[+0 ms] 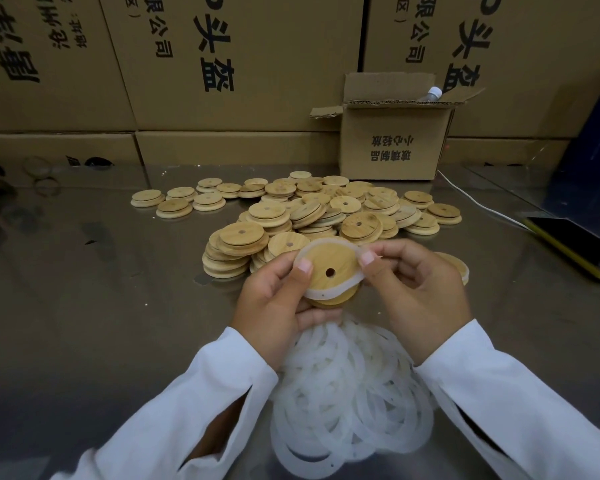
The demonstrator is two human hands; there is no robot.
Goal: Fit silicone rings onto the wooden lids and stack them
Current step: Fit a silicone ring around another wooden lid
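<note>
My left hand [274,306] grips a round wooden lid [336,263] with a small centre hole, thumb on its left rim. A translucent white silicone ring [329,290] lies partly around that lid. My right hand [413,289] pinches the ring at the lid's right edge. A pile of white silicone rings [347,393] lies on the table just below my hands. A big heap of bare wooden lids [312,213] spreads beyond my hands. Behind my right hand one lid with a ring [459,266] lies on the table, mostly hidden.
An open small cardboard box [392,147] with a plastic bottle [430,94] stands at the back right. Large cartons [222,64] wall off the back. A white cable [478,202] and a dark flat object with a yellow edge [568,244] lie at the right. The table [101,289] is shiny metal.
</note>
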